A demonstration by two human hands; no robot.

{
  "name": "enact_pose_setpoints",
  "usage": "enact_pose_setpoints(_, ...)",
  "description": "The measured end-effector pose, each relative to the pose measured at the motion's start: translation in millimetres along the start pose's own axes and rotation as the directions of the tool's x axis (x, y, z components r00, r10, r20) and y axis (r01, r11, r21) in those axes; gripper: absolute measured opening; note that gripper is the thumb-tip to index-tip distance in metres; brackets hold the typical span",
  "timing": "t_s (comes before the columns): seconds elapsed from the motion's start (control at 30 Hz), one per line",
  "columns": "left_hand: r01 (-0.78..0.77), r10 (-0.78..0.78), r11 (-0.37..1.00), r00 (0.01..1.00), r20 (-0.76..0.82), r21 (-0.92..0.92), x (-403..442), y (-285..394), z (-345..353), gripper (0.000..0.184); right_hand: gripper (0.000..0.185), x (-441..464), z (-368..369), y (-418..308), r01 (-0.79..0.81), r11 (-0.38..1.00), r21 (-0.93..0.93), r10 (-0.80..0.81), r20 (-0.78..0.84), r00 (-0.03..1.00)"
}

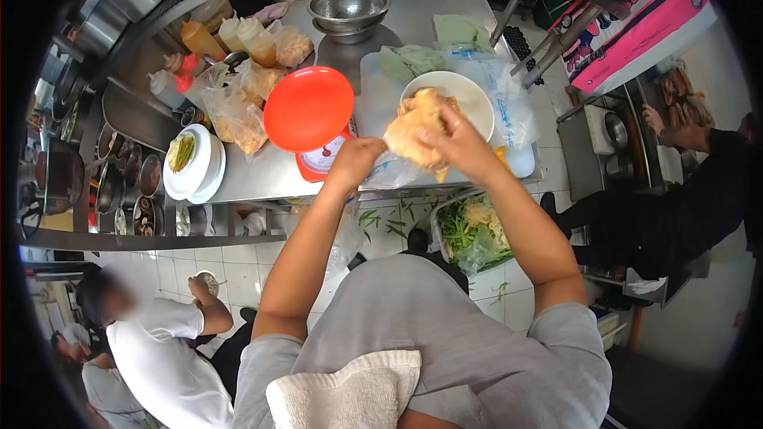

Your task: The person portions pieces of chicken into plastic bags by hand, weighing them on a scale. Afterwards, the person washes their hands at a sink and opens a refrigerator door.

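Gripping the floppy, pale-orange food piece [420, 125] in your right hand [459, 141], you'd best support its drooping end! Your left hand [358, 162] curls beside the clear, crinkled plastic bag [391, 174], grip unclear; the piece hangs between your hands, overlapping the round white bowl's [474, 101] left side.

Worktop [455, 6]: smooth metal, soft sheen. Red scale pan [308, 109]: glossy, smooth, plastic-looking. White bowl [477, 107]: smooth, light gloss, exact material unclear. Clear bag [391, 175]: thin crinkled plastic, shiny in spots. Food piece [415, 133]: rough, uneven surface. Colander [350, 8]: polished metal, perforated. Squeeze bottles [258, 41]: translucent plastic, smooth. Towel [350, 397]: rough, nubbly cloth, matt. Shirt [397, 310]: matt cloth, softly creased. Floor tiles [234, 254]: smooth, glossy. Pink sheet [636, 40]: smooth, shiny, plastic-looking.
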State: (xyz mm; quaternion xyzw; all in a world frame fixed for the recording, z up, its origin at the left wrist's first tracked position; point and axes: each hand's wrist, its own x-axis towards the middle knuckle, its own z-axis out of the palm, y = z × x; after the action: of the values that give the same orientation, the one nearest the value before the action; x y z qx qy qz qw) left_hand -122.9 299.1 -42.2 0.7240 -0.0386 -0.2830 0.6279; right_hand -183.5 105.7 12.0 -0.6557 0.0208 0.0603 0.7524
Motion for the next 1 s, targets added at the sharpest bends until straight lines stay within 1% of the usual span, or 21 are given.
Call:
enact_pose_setpoints(0.07,-0.013,0.013,0.999,1.000,-0.011,-0.044,-9.9,15.9,3.6,0.022,0.047,-2.5,8.1,20.4,0.181,0.917,-0.355,-0.165,0.075,0.983)
enact_pose_setpoints(0.1,-0.028,0.026,0.996,0.999,-0.022,-0.088,-13.7,23.0,4.0,0.023,0.047,-7.4,14.1,22.4,0.293,0.881,-0.372,-0.277,0.098,0.956)
enact_pose_setpoints(0.13,-0.029,0.027,0.996,0.999,-0.023,-0.090,-12.0,22.3,2.0,0.023,0.047,-11.2,15.5,20.3,0.294,0.880,-0.374,-0.277,0.100,0.956)
enact_pose_setpoints(0.2,0.125,-0.114,0.967,0.992,0.060,-0.220,-6.5,20.8,-2.2,0.028,0.046,-20.0,22.2,7.0,0.303,0.645,-0.702,-0.207,0.221,0.953)
enact_pose_setpoints(0.23,0.166,-0.165,0.979,0.986,0.016,-0.122,-5.3,21.1,-1.3,0.029,0.043,-20.1,23.5,15.6,0.357,0.537,-0.764,-0.298,0.224,0.928)
enact_pose_setpoints(0.27,0.165,-0.164,0.979,0.986,0.018,-0.121,-7.2,20.8,2.2,0.029,0.043,-20.4,23.7,20.0,0.355,0.536,-0.765,-0.299,0.221,0.928)
enact_pose_setpoints(0.33,-0.101,0.102,0.991,0.995,-0.008,0.093,-13.5,19.0,12.2,0.035,0.040,-20.7,23.7,23.9,0.220,0.385,-0.896,-0.168,0.167,0.972)
enact_pose_setpoints(0.37,-0.102,0.103,0.990,0.995,-0.005,0.095,-16.9,17.6,16.7,0.035,0.040,-18.9,23.2,22.6,0.218,0.386,-0.896,-0.169,0.163,0.972)
enact_pose_setpoints(0.43,-0.464,0.509,0.826,0.858,-0.069,0.321,-24.0,14.7,25.5,0.031,0.035,-10.6,19.9,17.0,0.000,0.348,-0.937,-0.043,-0.016,0.999)
enact_pose_setpoints(0.47,-0.600,0.684,0.675,0.727,-0.062,0.429,-27.4,13.1,30.1,0.030,0.035,-8.2,19.2,13.9,-0.008,0.350,-0.937,-0.044,-0.025,0.999)
enact_pose_setpoints(0.5,-0.617,0.713,0.626,0.700,-0.029,0.476,-31.3,13.5,33.5,0.023,0.034,-5.6,19.1,9.9,-0.149,0.668,-0.729,0.161,-0.055,0.985)
enact_pose_setpoints(0.53,-0.624,0.716,0.622,0.698,-0.021,0.474,-34.4,15.7,33.4,0.023,0.035,-1.9,17.3,6.4,-0.318,0.853,-0.413,0.349,-0.003,0.937)
enact_pose_setpoints(0.57,-0.593,0.692,0.636,0.721,-0.026,0.494,-37.7,17.9,31.1,0.020,0.035,3.8,19.7,14.4,-0.188,0.945,-0.266,0.211,0.060,0.976)
enact_pose_setpoints(0.6,-0.561,0.667,0.650,0.745,-0.031,0.512,-39.9,18.8,28.1,0.019,0.035,0.1,13.6,17.7,-0.189,0.947,-0.261,0.208,0.049,0.977)
enact_pose_setpoints(0.63,-0.622,0.744,0.578,0.667,-0.028,0.528,-40.2,18.8,23.2,0.019,0.034,-5.8,6.7,19.0,-0.355,0.933,-0.053,0.357,0.055,0.932)
enact_pose_setpoints(0.67,-0.626,0.745,0.577,0.666,-0.025,0.525,-39.4,17.3,18.8,0.019,0.033,-10.9,7.2,11.9,-0.501,0.852,0.151,0.491,0.096,0.866)
enact_pose_setpoints(0.73,-0.619,0.759,0.543,0.651,-0.016,0.567,-39.4,12.0,13.1,0.018,0.031,-13.8,3.0,28.2,-0.514,0.837,0.190,0.498,0.127,0.858)
enact_pose_setpoints(0.8,-0.622,0.737,0.592,0.675,-0.033,0.513,-47.5,15.6,12.5,0.018,0.030,-19.1,2.9,34.4,-0.498,0.831,0.248,0.452,0.221,0.864)
enact_pose_setpoints(0.87,-0.353,0.404,0.809,0.915,-0.009,0.469,-56.9,20.2,11.5,0.022,0.029,-22.4,0.7,33.6,-0.504,0.845,0.177,0.468,0.209,0.858)
enact_pose_setpoints(0.93,-0.387,0.434,0.759,0.900,0.036,0.524,-51.8,15.1,3.2,0.025,0.031,-24.2,-6.9,29.6,-0.495,0.866,-0.072,0.499,0.200,0.843)
enact_pose_setpoints(1.0,-0.420,0.459,0.704,0.885,0.084,0.573,-46.5,14.1,-4.3,0.028,0.035,-25.7,-9.4,17.9,-0.485,0.870,-0.090,0.492,0.230,0.840)
